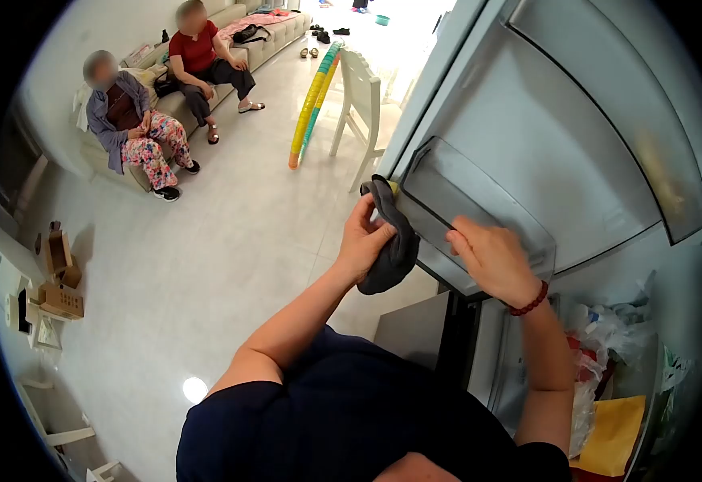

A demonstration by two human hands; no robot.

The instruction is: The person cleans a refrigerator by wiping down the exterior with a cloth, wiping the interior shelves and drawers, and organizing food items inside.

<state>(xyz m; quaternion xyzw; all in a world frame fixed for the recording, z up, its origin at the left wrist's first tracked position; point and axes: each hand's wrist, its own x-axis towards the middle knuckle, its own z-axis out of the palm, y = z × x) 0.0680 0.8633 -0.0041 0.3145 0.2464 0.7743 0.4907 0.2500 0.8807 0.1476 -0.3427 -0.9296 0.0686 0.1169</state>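
Observation:
A dark grey cloth (395, 261) hangs folded in my left hand (361, 245), pinched between thumb and fingers beside the edge of the open refrigerator door (528, 112). My right hand (491, 259), with a dark red bead bracelet (530, 299) on its wrist, has its fingers curled on the rim of a clear door bin (479, 185). This bin sits tilted in my view, and its contents look bare. Higher on the door, a second clear bin (632, 96) holds something yellowish and blurred.
At my right, the refrigerator holds plastic bags (620, 329) and a yellow packet (612, 434). A white chair (359, 104) and a striped hoop (311, 112) stand beyond the door. Two people sit on a sofa (275, 36). Cardboard boxes (60, 299) lie at the left.

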